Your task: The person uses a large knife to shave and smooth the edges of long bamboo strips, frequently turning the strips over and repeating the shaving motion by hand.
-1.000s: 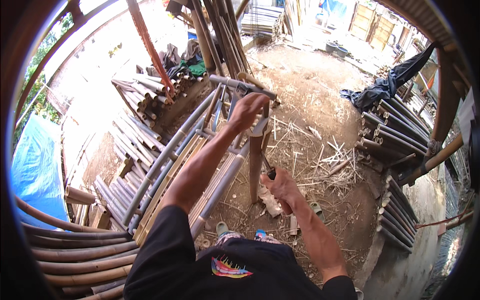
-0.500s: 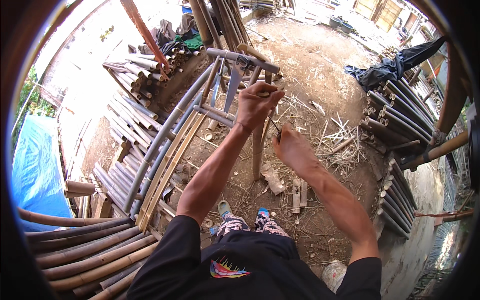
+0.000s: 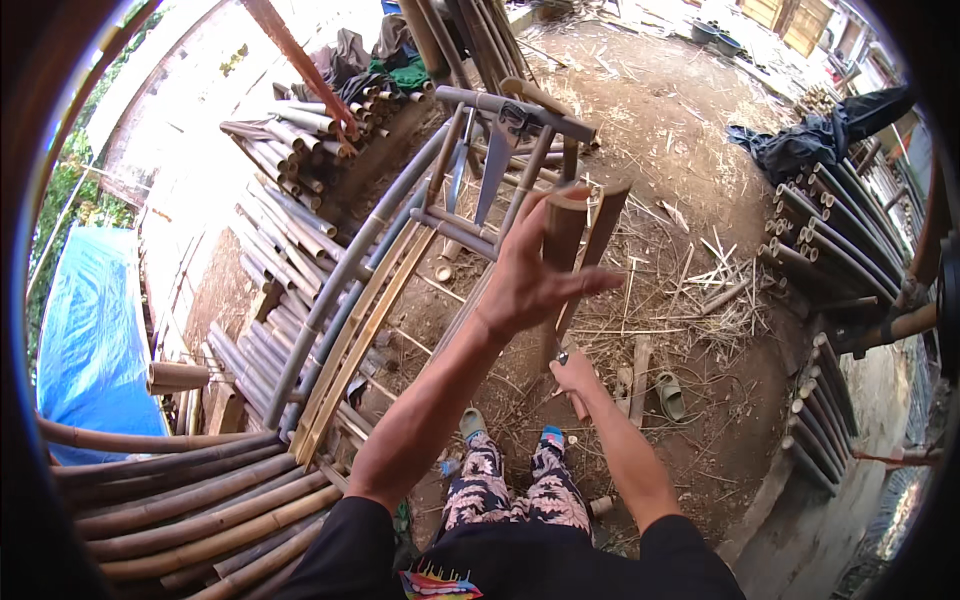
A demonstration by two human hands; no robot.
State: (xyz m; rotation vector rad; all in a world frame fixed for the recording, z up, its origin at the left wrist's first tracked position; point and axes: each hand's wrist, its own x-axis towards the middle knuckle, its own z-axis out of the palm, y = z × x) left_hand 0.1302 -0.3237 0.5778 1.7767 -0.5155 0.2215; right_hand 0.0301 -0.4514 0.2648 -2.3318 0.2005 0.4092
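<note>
An upright bamboo pole (image 3: 566,240) stands in front of me, split at its top into two halves that spread apart. My left hand (image 3: 530,272) is raised beside the left half, fingers spread, palm against it. Lower down the pole, my right hand (image 3: 574,378) is closed around the handle of a small blade that sits in the split. My feet in patterned trousers stand just below on the dirt.
A grey bamboo frame (image 3: 500,105) leans behind the pole. Cut bamboo poles are stacked at the left (image 3: 270,240), the lower left (image 3: 180,500) and the right (image 3: 830,260). A blue tarp (image 3: 90,340), a sandal (image 3: 668,396), dark cloth (image 3: 810,140) and shavings (image 3: 720,295) lie around.
My left hand has let go of the pole top and opened. My right hand rose, then dropped low along the pole. The pole top now gapes in two halves.
</note>
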